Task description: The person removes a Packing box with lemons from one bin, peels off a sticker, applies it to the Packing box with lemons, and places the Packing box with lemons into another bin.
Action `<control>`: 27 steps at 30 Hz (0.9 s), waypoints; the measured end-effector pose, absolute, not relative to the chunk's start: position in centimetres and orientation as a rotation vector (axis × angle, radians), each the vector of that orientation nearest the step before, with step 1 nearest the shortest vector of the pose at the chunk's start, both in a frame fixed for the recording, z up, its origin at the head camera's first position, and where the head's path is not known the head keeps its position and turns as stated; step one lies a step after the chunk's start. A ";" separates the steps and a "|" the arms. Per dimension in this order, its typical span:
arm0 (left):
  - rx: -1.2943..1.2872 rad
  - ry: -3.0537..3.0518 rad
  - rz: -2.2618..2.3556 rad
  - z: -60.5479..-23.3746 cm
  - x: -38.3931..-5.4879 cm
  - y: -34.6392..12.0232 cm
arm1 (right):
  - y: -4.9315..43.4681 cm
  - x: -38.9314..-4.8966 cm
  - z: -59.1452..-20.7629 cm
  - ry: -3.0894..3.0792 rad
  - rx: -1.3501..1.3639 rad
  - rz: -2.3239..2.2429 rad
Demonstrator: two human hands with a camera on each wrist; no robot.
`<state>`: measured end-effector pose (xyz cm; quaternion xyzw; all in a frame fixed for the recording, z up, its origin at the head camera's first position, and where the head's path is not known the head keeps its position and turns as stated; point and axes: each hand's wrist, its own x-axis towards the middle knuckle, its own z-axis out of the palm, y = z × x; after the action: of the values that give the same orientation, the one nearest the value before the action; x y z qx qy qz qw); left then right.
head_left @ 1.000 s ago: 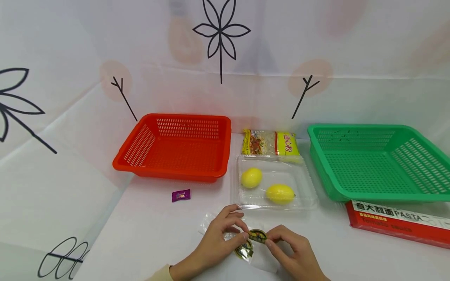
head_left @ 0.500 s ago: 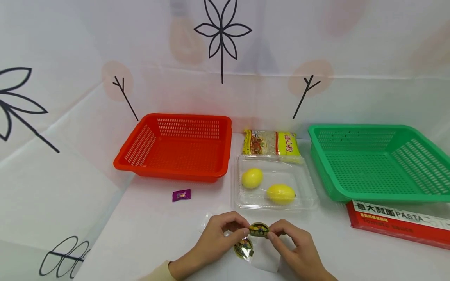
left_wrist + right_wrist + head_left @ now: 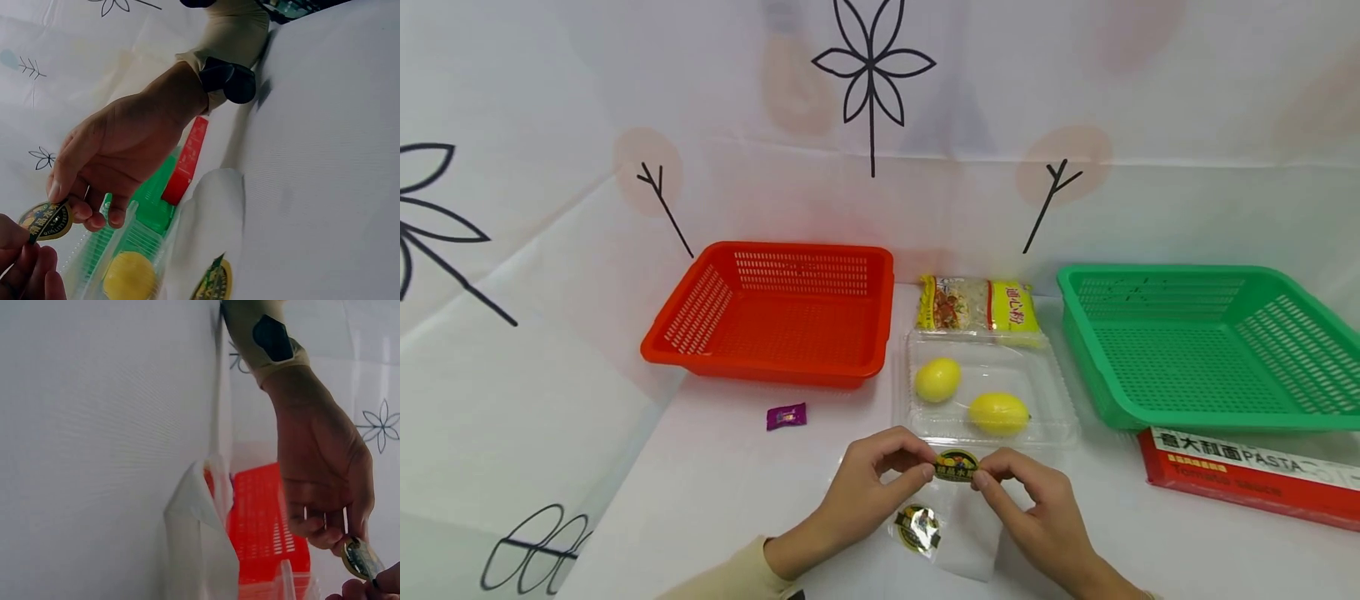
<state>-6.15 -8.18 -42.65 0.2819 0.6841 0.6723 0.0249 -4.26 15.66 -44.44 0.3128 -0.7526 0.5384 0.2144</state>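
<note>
Between my two hands stretches an oval black-and-gold sticker point(image 3: 957, 466) with fruit pictures and Chinese characters. My left hand point(image 3: 867, 483) pinches its left end between thumb and forefinger. Its right end is pinched the same way by my right hand point(image 3: 1040, 506). In the left wrist view the sticker point(image 3: 50, 220) spans the two sets of fingertips. A second round sticker point(image 3: 917, 528) lies on a pale backing sheet point(image 3: 970, 546) beneath the hands. Just beyond the fingers is a clear plastic box point(image 3: 1056, 392) with two lemons point(image 3: 1000, 413) showing in it.
A red basket point(image 3: 767, 367) stands at back left, with a small purple wrapped candy point(image 3: 786, 416) in front. At right a green basket point(image 3: 1187, 417) sits behind a red pasta box point(image 3: 1255, 483). A yellow pasta bag point(image 3: 977, 304) lies behind the clear box.
Both hands have lifted the sticker away from the backing sheet toward the clear box. It has turned level, its printed side now facing the head camera more fully.
</note>
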 end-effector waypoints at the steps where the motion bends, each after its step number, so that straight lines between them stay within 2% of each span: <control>1: 0.870 2.118 2.080 -42.5 -6.3 -8.1 | 15.7 -4.3 -44.3 -2.088 0.857 1.491; 11: 0.867 2.150 2.102 -41.4 -7.8 -6.7 | 16.3 -4.9 -42.7 -2.197 0.615 1.483; 27: 0.921 2.301 2.019 -40.1 -10.3 -5.4 | 16.9 -7.2 -40.9 -2.182 0.562 1.375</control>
<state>-10.35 -5.43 -40.11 0.2880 0.7195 0.6314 -0.0278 -7.18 16.90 -40.90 0.2062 -0.8007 0.5046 0.2486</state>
